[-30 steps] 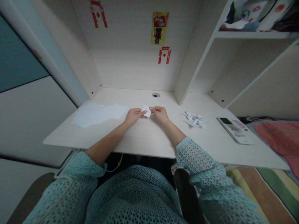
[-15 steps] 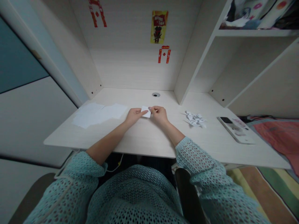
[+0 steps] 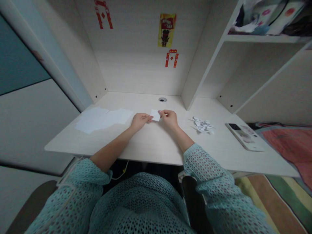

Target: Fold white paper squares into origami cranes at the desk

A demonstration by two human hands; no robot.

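A small white paper square (image 3: 155, 115) is held up just above the middle of the desk. My right hand (image 3: 169, 119) pinches its right edge between fingertips. My left hand (image 3: 139, 122) reaches towards it from the left, with fingertips at its lower left corner; whether they grip it is too small to tell. Left of my hands lie loose white paper sheets (image 3: 103, 119), and right of them a heap of cut white paper scraps (image 3: 202, 125).
The pale wood desk (image 3: 146, 146) is walled at the back and left. A phone (image 3: 245, 136) lies on a pale case at the right. A shelf (image 3: 265, 38) with fabric items sits above, and a cable hole (image 3: 162, 99) pierces the desk's back.
The small paper has shifted slightly right and turned a little. My right hand has moved right with it, and my left fingertips now sit lower on its corner.
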